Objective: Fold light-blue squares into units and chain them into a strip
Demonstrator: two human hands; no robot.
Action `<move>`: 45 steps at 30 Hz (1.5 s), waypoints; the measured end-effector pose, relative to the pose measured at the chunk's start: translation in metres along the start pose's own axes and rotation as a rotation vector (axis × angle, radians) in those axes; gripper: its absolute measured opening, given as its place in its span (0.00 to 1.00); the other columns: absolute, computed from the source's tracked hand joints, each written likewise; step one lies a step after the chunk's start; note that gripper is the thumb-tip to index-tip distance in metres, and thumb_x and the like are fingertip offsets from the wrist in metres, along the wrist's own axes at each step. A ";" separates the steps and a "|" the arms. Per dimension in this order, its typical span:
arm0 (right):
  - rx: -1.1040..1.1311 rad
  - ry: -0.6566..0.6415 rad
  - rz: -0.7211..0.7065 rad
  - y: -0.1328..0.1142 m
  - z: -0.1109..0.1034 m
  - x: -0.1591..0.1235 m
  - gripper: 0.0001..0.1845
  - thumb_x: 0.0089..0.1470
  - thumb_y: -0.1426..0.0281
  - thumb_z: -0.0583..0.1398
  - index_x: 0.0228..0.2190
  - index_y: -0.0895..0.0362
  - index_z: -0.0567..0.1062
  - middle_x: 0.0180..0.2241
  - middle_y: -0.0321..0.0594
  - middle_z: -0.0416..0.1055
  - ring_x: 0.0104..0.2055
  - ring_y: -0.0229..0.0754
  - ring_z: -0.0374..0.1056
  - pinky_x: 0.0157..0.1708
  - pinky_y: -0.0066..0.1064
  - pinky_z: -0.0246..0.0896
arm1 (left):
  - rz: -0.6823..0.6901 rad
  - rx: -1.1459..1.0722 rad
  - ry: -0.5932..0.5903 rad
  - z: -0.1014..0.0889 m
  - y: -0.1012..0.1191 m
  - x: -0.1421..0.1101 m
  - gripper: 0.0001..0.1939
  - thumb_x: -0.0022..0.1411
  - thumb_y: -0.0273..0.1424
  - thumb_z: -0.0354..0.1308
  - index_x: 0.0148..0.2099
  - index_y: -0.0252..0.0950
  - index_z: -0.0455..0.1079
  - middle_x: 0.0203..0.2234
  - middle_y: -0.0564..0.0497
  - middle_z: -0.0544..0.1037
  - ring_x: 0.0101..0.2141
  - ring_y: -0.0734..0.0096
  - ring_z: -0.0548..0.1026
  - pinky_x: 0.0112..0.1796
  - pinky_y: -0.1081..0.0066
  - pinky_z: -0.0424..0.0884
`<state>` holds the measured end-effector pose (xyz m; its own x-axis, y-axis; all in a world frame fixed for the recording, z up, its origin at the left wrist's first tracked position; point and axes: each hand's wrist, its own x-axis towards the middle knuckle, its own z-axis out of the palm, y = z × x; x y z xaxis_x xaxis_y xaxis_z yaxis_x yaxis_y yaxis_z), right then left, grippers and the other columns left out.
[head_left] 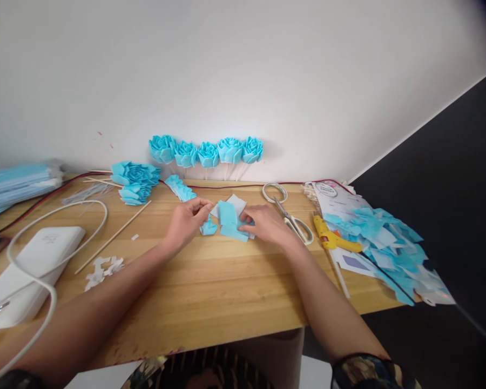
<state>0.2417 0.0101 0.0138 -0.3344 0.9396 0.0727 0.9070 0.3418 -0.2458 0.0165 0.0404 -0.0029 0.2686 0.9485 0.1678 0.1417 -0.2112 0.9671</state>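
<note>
My left hand (187, 220) pinches a small folded blue piece (208, 227) at the middle of the wooden table (210, 292). My right hand (267, 224) lies on a small stack of blue and white squares (229, 217), fingers pressed on its right edge. A strip of folded blue petals (180, 188) lies just behind my left hand. Several finished blue paper roses on sticks (206, 151) lean against the wall. More blue flowers (134, 181) are piled at the back left.
White-handled scissors (291, 216) and a yellow glue gun (332, 237) lie right of my right hand. Blue scraps (389, 243) cover a bag at the right edge. A white power bank (32, 265) with cable, wooden sticks (113, 235), white scraps (103, 270) and stacked blue masks (16, 186) sit left.
</note>
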 end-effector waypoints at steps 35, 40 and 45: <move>0.415 0.635 -0.068 -0.042 0.000 -0.006 0.11 0.56 0.70 0.56 0.42 0.52 0.73 0.36 0.39 0.74 0.39 0.42 0.69 0.44 0.36 0.63 | 0.050 0.046 -0.217 0.000 0.024 -0.015 0.29 0.65 0.46 0.44 0.25 0.31 0.74 0.19 0.48 0.74 0.21 0.73 0.68 0.26 0.73 0.64; 0.252 0.835 -0.136 -0.043 -0.001 -0.007 0.11 0.58 0.73 0.55 0.42 0.52 0.72 0.35 0.40 0.75 0.39 0.43 0.69 0.42 0.36 0.63 | -0.066 -0.193 -0.173 0.001 0.022 -0.013 0.30 0.64 0.49 0.43 0.43 0.28 0.74 0.28 0.42 0.79 0.24 0.69 0.73 0.24 0.72 0.66; 0.162 0.788 -0.191 -0.041 0.007 -0.004 0.09 0.58 0.74 0.55 0.39 0.52 0.73 0.36 0.41 0.75 0.40 0.43 0.69 0.42 0.36 0.62 | -0.210 -0.372 -0.238 0.003 0.019 -0.012 0.30 0.62 0.51 0.46 0.38 0.27 0.75 0.30 0.39 0.80 0.29 0.64 0.76 0.29 0.69 0.70</move>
<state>0.2034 -0.0077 0.0165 -0.1471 0.6223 0.7689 0.7842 0.5471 -0.2927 0.0189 0.0245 0.0129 0.4873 0.8721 -0.0442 -0.1226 0.1184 0.9854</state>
